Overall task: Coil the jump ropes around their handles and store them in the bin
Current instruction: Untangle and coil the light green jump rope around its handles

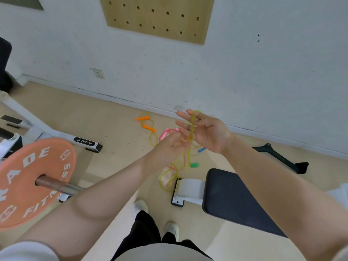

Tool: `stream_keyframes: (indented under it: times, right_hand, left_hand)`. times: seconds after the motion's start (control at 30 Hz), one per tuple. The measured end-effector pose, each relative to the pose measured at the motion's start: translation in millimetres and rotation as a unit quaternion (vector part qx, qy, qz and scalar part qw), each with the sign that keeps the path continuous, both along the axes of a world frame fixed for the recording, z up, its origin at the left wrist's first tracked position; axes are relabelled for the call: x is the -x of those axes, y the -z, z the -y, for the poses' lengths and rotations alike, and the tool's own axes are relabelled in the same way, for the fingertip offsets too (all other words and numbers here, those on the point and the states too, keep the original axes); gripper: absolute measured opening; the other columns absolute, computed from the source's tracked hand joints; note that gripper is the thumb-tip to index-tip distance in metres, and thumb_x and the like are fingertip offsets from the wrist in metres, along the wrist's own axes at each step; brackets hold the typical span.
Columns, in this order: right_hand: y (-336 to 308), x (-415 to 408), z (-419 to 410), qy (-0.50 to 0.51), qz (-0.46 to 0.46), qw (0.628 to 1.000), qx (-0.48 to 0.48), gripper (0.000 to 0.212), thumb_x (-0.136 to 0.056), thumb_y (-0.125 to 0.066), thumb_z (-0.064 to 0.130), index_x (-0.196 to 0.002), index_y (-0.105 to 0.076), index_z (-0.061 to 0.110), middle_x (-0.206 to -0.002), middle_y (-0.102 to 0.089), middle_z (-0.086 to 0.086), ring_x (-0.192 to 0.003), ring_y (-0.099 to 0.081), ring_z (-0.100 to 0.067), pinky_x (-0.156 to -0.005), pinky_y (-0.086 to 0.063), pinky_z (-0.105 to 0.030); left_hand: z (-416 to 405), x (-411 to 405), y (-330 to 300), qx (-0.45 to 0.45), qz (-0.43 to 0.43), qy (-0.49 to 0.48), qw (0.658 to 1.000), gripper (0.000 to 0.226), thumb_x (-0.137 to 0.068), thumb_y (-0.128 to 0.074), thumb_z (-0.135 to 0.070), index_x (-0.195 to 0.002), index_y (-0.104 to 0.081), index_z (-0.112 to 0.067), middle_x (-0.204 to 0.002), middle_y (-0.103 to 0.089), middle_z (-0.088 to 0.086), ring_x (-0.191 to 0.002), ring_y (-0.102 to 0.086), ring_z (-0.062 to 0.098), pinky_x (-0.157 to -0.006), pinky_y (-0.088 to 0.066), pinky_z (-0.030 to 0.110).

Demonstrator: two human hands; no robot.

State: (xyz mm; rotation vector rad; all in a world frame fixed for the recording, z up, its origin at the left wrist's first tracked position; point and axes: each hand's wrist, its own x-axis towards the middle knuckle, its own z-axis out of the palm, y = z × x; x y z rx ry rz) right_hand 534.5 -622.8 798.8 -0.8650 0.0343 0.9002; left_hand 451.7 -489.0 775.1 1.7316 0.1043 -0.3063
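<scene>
Pretty bright, even indoor light with only soft shadows, no real glare. Wide-angle lens bends the edges, and everything looks slightly soft and smeary.

A yellow rope (192, 129) loops over the right hand's (207, 131) spread fingers; the left hand (170, 146) grips it below.

A scuffed white wall (244, 63) with a wooden pegboard (156, 17) is seen beyond the hands, a beige floor (116, 117) below them, and a dark padded bench (235, 202) under the right arm.
</scene>
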Motion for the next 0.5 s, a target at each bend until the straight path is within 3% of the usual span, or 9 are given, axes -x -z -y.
stream_keyframes:
  times: [0.1, 0.2, 0.23, 0.3, 0.37, 0.43, 0.5]
  right_hand:
    - [-5.3, 2.8, -1.5, 0.021, 0.006, 1.000, 0.011, 0.048, -0.082, -0.016, -0.013, -0.110, -0.049, 0.008, -0.128, -0.053, -0.010, -0.114, -0.051, -0.026, -0.098, -0.045, -0.036]
    - [-2.7, 2.1, -0.3, 0.020, 0.136, 0.976, 0.166, 0.057, -0.078, -0.018, -0.016, -0.115, -0.050, 0.014, -0.133, -0.050, -0.003, -0.128, -0.042, -0.018, -0.095, -0.037, -0.028]
    - [0.9, 2.4, 0.5, 0.022, 0.199, 0.948, 0.249, 0.056, -0.079, -0.023, -0.016, -0.114, -0.051, 0.017, -0.135, -0.049, -0.001, -0.129, -0.043, -0.022, -0.090, -0.039, -0.027]
    - [10.6, 0.9, 1.8, 0.028, 0.314, 0.855, 0.411, 0.038, -0.085, -0.037, -0.007, -0.104, -0.053, 0.022, -0.128, -0.056, 0.002, -0.117, -0.052, -0.034, -0.079, -0.044, -0.032]
    - [15.3, -0.8, 1.0, -0.002, 0.386, 0.746, 0.543, 0.007, -0.088, -0.054, 0.015, -0.085, -0.052, 0.022, -0.094, -0.064, 0.003, -0.090, -0.062, -0.031, -0.071, -0.048, -0.035]
    - [16.7, -3.2, -1.4, -0.011, 0.393, 0.677, 0.622, 0.024, -0.087, -0.056, 0.034, -0.070, -0.049, 0.019, -0.066, -0.057, 0.002, -0.068, -0.058, -0.027, -0.057, -0.044, -0.031]
    - [16.1, -7.8, -3.6, 0.013, 0.374, 0.649, 0.663, 0.040, -0.091, -0.049, 0.044, -0.064, -0.046, 0.014, -0.060, -0.049, 0.000, -0.062, -0.050, -0.026, -0.050, -0.033, -0.027]
  left_hand:
    - [5.4, -0.9, -1.1, -0.070, 0.029, 0.006, 0.997, 0.012, -0.094, -0.054, -0.019, -0.089, -0.064, -0.016, -0.089, -0.063, -0.006, -0.086, -0.056, 0.004, -0.082, -0.040, 0.020]
    - [-0.8, 0.5, -3.0, -0.079, 0.041, 0.022, 0.996, 0.027, -0.095, -0.051, -0.016, -0.069, -0.056, -0.016, -0.073, -0.058, -0.003, -0.073, -0.052, 0.004, -0.074, -0.037, 0.019]
    - [-5.2, 0.9, -5.3, -0.068, 0.040, 0.008, 0.997, 0.028, -0.096, -0.049, -0.014, -0.069, -0.055, -0.016, -0.068, -0.055, -0.004, -0.067, -0.050, 0.001, -0.070, -0.037, 0.018]
    - [-17.3, -0.9, -8.6, -0.061, 0.040, -0.025, 0.997, 0.027, -0.095, -0.051, -0.011, -0.069, -0.055, -0.017, -0.054, -0.049, -0.012, -0.051, -0.042, -0.003, -0.056, -0.033, 0.013]
    - [-30.6, -3.7, -10.4, -0.101, 0.048, -0.025, 0.993, 0.029, -0.093, -0.056, -0.011, -0.065, -0.054, -0.020, -0.042, -0.042, -0.015, -0.042, -0.036, -0.002, -0.047, -0.026, 0.013]
    - [-45.8, -6.2, -8.1, -0.157, 0.065, -0.022, 0.985, 0.030, -0.090, -0.060, -0.014, -0.064, -0.053, -0.023, -0.039, -0.037, -0.013, -0.042, -0.032, 0.001, -0.046, -0.023, 0.018]
    - [-63.3, -8.4, -5.0, -0.195, 0.068, -0.037, 0.978, 0.019, -0.089, -0.061, -0.018, -0.070, -0.061, -0.020, -0.040, -0.033, -0.008, -0.051, -0.032, 0.005, -0.052, -0.024, 0.026]
